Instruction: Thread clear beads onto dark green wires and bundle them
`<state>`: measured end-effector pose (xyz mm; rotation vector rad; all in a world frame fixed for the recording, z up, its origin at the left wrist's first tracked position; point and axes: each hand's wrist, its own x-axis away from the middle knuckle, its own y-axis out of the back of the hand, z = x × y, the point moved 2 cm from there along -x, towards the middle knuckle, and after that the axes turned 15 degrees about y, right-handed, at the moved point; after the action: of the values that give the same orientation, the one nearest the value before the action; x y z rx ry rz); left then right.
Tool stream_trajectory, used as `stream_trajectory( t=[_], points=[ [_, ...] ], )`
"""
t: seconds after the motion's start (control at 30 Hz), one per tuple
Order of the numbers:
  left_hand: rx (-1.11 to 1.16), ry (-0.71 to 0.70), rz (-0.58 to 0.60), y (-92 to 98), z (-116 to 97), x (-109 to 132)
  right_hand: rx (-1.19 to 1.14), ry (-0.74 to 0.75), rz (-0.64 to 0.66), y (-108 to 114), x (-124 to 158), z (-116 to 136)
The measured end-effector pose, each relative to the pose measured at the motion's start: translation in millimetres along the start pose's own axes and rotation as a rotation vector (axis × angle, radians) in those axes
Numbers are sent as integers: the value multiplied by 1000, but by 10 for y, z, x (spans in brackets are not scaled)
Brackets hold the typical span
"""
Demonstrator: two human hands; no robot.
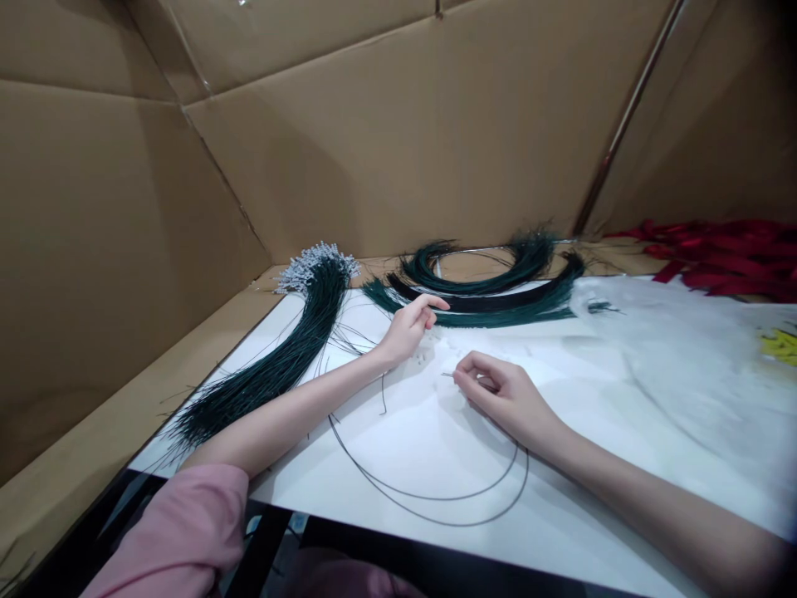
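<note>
My right hand (507,394) is closed in a pinch on thin dark wires (436,498). Their short ends poke out past the fingertips, and their long lengths curve below the hand over the white tabletop. My left hand (408,328) reaches further back, index finger stretched out and the others bent, with nothing visible in it. It is beside a curved bundle of dark green and black wires (491,306). Small white bits (427,355) lie on the table just below it. Left of that arm lies a thick bundle of green wires (280,361) with whitish beaded tips (315,264).
Another curved wire bundle (479,278) lies at the back. Red ribbons (728,253) are heaped at the far right, behind a clear plastic bag (678,357) and something yellow (779,345). Cardboard walls (398,133) enclose the white table (398,453). A bent loose wire (383,394) lies near my left forearm.
</note>
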<state>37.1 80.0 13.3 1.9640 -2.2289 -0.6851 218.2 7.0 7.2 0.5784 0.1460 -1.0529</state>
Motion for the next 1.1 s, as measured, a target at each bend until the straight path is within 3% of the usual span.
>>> stream_trajectory(
  t=[0.2, 0.37, 0.67, 1.1],
  points=[
    [195, 27, 87, -6, -11, -18, -1, 9, -2, -2, -1, 8],
    [276, 88, 69, -9, 27, 10, -11, 11, 3, -3, 2, 22],
    [313, 130, 55, 29, 89, 191, 17, 6, 13, 7, 2, 0],
    [301, 115, 62, -17, 141, 209, 29, -24, 31, 10, 29, -17]
  ],
)
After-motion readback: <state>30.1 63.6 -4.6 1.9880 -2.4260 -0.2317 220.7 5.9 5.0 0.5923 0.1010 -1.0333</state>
